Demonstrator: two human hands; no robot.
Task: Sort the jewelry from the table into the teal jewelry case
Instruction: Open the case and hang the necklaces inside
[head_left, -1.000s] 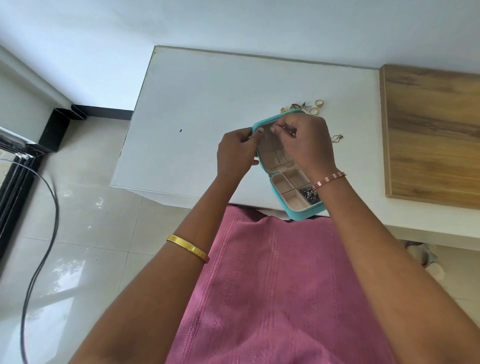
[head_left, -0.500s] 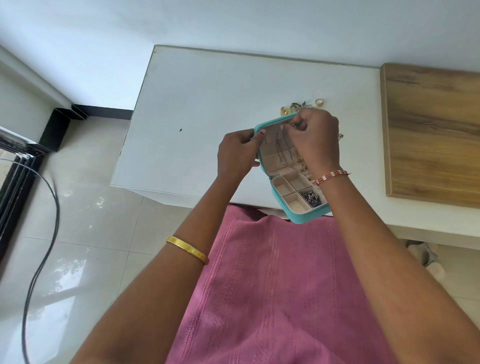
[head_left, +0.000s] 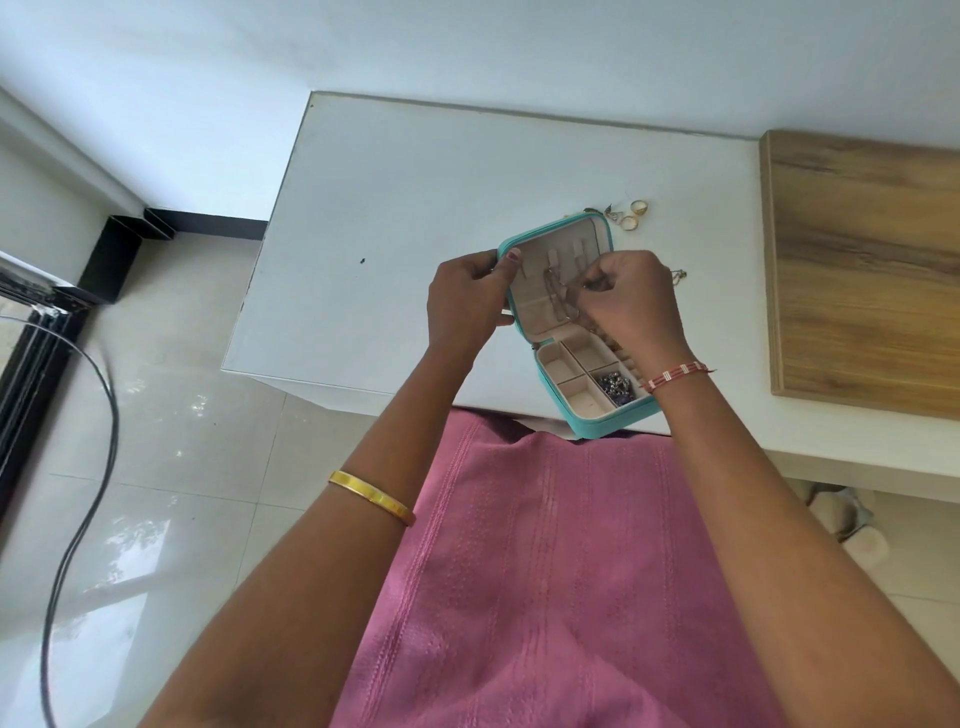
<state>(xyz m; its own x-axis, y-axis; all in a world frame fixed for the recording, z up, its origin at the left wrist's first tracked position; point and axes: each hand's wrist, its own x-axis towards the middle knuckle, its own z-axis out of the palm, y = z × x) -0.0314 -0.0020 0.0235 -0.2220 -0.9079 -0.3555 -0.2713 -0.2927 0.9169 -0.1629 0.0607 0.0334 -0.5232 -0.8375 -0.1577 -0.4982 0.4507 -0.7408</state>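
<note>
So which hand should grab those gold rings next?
Probably the right hand: the gold rings lie on the table just beyond it, on its side. The left hand is steadying the teal case by its lid.

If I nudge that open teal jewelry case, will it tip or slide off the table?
The open teal jewelry case may tip: its near corner seems to overhang the white table edge. It looks small and light, so it probably slides easily. The left hand holding its raised lid likely steadies it.

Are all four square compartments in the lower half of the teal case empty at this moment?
No, one square compartment of the teal case holds a dark beaded piece, while the other three look empty.
</note>
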